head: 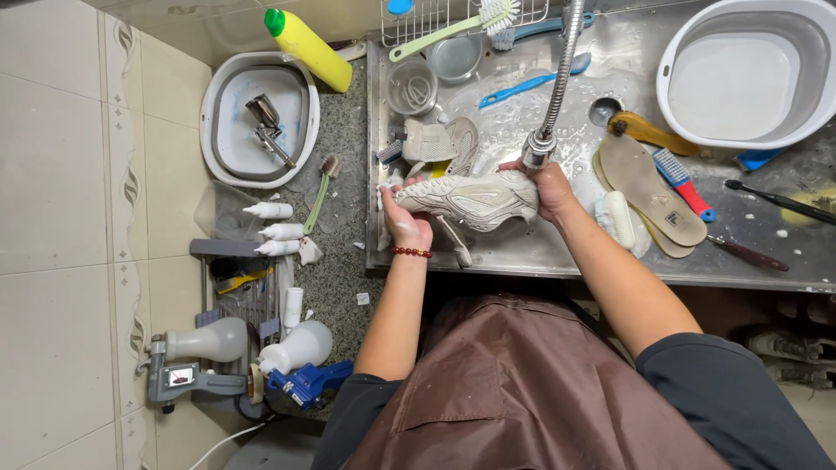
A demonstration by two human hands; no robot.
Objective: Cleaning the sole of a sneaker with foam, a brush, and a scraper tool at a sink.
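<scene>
Gripping the soapy white sneaker [466, 198] by toe with my left hand [406, 224] and heel with my right hand [547, 187], mid-frame under the faucet [542, 148]; slick suds could let it slip into the sink [557, 252].

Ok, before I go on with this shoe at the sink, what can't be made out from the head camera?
- Far side of the white shoe: turned away from the camera.
- Right hand fingertips: wrapped behind the shoe's heel.
- Water flow from the faucet head: too fine to tell.
- Second shoe: partly covered by the held shoe.
- White basin: cut by the top edge.
- Left hand palm: pressed against the toe.
</scene>
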